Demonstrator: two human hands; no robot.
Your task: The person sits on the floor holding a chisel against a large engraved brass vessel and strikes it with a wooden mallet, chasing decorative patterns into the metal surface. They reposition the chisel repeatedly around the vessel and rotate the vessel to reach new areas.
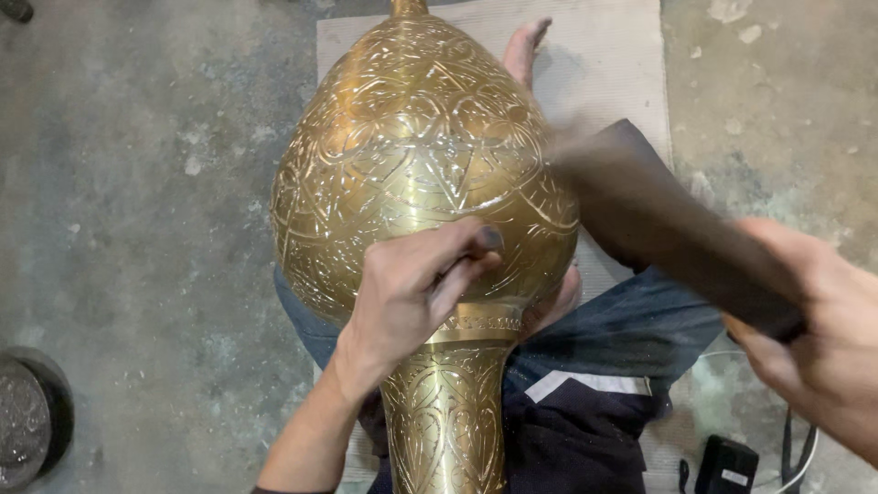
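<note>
On a mat (631,55): one brass vase (421,155), left hand (412,284), right hand (814,311) gripping one mallet (658,220).

The dark mallet (658,220) is smeared by motion blur, its head's shape unclear. The right hand (814,320) runs off the right edge. The engraved brass vessel (421,155) is cut off at top and bottom. A small tool under the left hand (412,284) fingers is mostly hidden. A dark round container (32,421) at lower left is cropped.
</note>
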